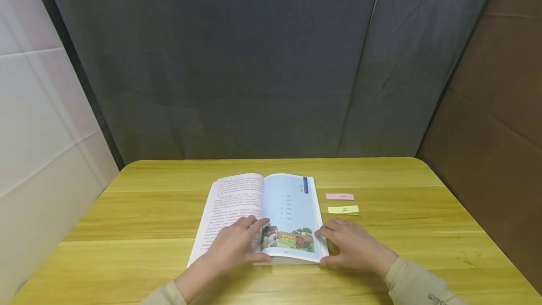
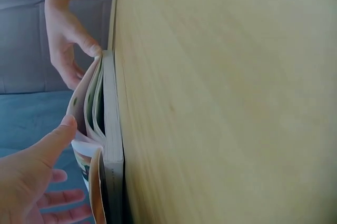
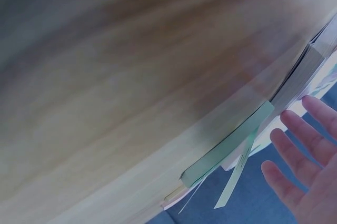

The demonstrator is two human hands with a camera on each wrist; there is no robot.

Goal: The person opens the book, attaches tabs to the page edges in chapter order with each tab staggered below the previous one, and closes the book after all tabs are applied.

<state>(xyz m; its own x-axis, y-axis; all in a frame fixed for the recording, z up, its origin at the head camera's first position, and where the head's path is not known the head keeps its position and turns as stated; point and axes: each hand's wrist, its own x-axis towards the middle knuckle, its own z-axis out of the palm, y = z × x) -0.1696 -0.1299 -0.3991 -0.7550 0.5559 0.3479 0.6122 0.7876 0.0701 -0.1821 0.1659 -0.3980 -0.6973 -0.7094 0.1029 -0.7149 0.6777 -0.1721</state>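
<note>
An open book (image 1: 285,201) lies on the table, a page of text on its left side and a pale blue illustrated page on its right. My left hand (image 1: 230,248) rests at the lower middle of the book near the gutter, its thumb at the bottom edge. Along the right page edge lies my right hand (image 1: 355,244), thumb touching the lower corner and fingers extended. In the left wrist view, several pages (image 2: 92,103) stand fanned up from the thick page block (image 2: 112,124). The right wrist view has my right fingers (image 3: 300,155) spread beside the book.
Right of the book, a pink paper strip (image 1: 340,196) lies behind a yellow strip pad (image 1: 343,210), both bearing dark marks. The wooden table (image 1: 127,220) ends at a dark grey curtain (image 1: 228,69). A white panel (image 1: 46,107) stands left, a brown one (image 1: 491,88) right.
</note>
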